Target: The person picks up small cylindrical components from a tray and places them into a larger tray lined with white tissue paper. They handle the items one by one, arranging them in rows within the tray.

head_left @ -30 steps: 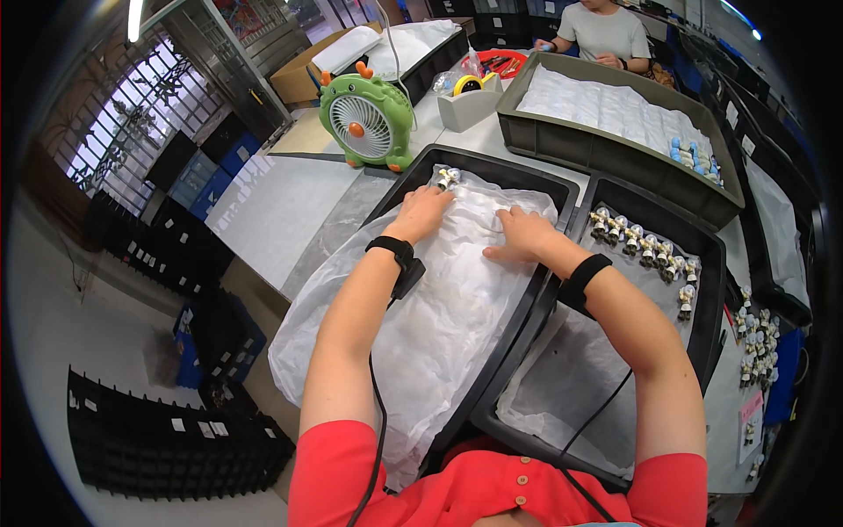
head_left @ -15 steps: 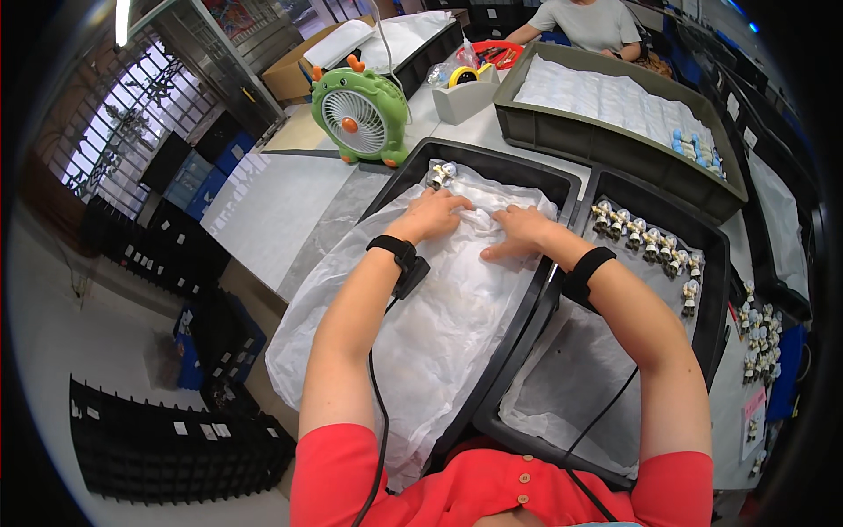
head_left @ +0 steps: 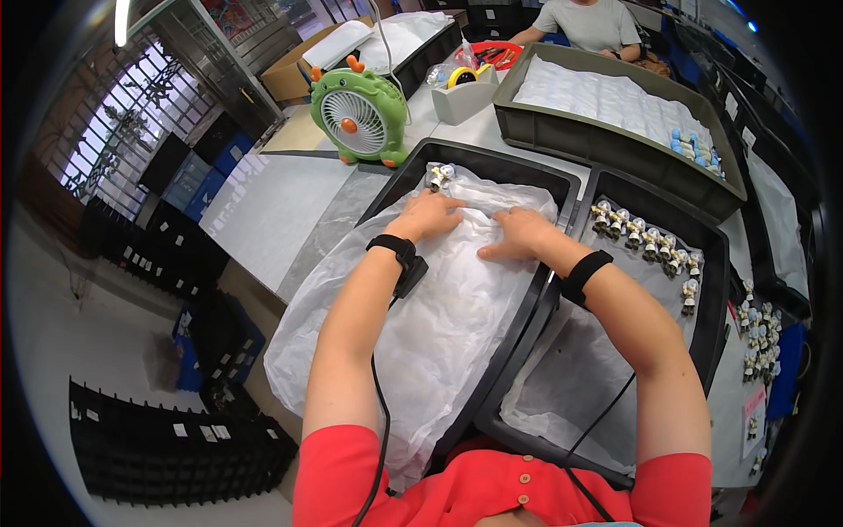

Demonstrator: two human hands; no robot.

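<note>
My left hand [head_left: 430, 216] lies on a crinkled white sheet of thin packing material [head_left: 430, 325] that covers most of a black tray [head_left: 569, 189] and hangs over its left side. Its fingers are stretched out. Just beyond that hand, a small white figurine [head_left: 439, 177] shows at the tray's far left corner. My right hand [head_left: 520, 234] presses on the same sheet near the tray's right wall, fingers spread and thumb apart. Neither hand holds anything that shows. Whatever lies beneath the sheet is hidden.
Right of it, a second black tray [head_left: 722, 263] holds several figurines [head_left: 652, 244] in a row. More figurines [head_left: 762, 338] crowd the table's right side. A green fan [head_left: 358, 114], a tape dispenser [head_left: 464, 101] and an olive crate [head_left: 540, 127] stand beyond. Another person [head_left: 588, 25] sits across the table.
My left hand has shifted very slightly on the sheet, toward me. The right hand stays almost in place; the trays and figurines have not moved.
</note>
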